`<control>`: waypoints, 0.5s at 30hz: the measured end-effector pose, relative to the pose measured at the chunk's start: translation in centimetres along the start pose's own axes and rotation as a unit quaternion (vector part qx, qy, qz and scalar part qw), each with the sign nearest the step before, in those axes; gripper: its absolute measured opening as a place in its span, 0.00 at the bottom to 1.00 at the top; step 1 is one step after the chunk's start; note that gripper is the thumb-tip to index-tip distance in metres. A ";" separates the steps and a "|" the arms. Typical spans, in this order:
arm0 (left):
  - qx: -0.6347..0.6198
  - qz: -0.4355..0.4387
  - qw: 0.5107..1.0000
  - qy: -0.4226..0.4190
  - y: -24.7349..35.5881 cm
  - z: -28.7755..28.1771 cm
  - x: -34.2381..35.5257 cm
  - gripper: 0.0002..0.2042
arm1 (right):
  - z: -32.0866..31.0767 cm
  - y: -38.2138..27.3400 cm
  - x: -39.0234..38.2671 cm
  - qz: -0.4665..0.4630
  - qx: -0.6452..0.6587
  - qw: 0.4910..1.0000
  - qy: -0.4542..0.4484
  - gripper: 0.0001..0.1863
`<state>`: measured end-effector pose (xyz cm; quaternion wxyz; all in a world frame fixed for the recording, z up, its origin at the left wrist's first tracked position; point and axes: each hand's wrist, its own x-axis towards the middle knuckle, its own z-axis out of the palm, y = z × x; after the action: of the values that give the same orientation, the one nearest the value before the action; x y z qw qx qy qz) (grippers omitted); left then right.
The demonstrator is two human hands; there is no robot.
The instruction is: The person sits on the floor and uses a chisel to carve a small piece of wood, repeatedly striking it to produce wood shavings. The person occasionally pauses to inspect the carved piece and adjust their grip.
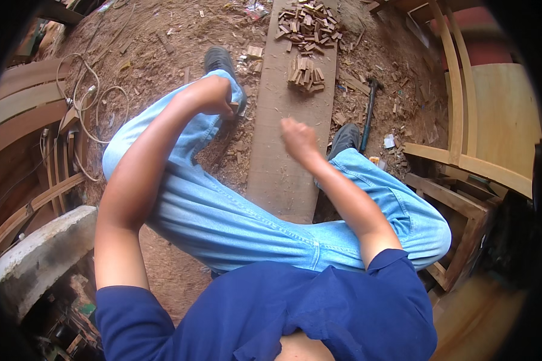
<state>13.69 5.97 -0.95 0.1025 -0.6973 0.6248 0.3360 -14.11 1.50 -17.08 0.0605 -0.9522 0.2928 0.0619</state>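
I sit over a long flat wooden plank (283,162) that runs away from me between my feet. My left hand (214,96) is above my left shin, its fingers curled round a small wooden piece (233,107) whose end shows below the fingertips. Over the plank, my right hand (299,139) is closed in a fist; whatever it may hold is hidden. Beyond it on the plank, a small cluster of short wooden pieces (306,74) lies close together. A larger, looser heap of similar pieces (307,25) covers the plank's far part.
A hammer (370,111) lies beside my right shoe on a floor strewn with shavings. Wooden frames (464,120) stand to the right. Curved boards (33,90) and a looped cable (93,90) are at the left, near a pale rough-edged block (45,253).
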 end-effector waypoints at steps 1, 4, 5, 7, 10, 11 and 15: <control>-0.002 0.003 1.000 0.007 0.0 0.0 0.1 0.17 | 0.4 -2.0 -0.6 -0.050 0.020 0.998 0.014 0.08; -0.007 0.007 1.000 0.015 -0.1 0.2 0.3 0.16 | 0.5 -7.4 -1.6 -0.126 0.175 0.975 -0.054 0.11; -0.007 0.006 1.000 0.007 -0.1 0.2 0.3 0.17 | 0.1 -8.1 -1.9 -0.149 0.221 0.964 -0.016 0.12; -0.009 0.007 1.000 0.000 -0.3 0.2 0.3 0.17 | -0.8 -8.9 -2.1 -0.197 0.323 0.924 0.050 0.15; -0.010 0.014 1.000 -0.001 -0.6 0.2 0.2 0.16 | -2.2 -8.7 -1.8 -0.192 0.379 0.904 -0.049 0.19; -0.008 0.015 1.000 0.000 -0.6 0.1 0.1 0.16 | -2.6 -8.4 -1.5 -0.173 0.342 0.922 -0.058 0.19; -0.023 0.007 1.000 -0.003 -0.5 0.1 0.1 0.15 | -3.4 -4.5 0.8 -0.077 0.209 0.975 -0.030 0.17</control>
<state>14.11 6.04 -1.16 0.0861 -0.6939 0.6217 0.3529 -10.59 4.22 -13.52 0.2711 -0.9359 0.2236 0.0228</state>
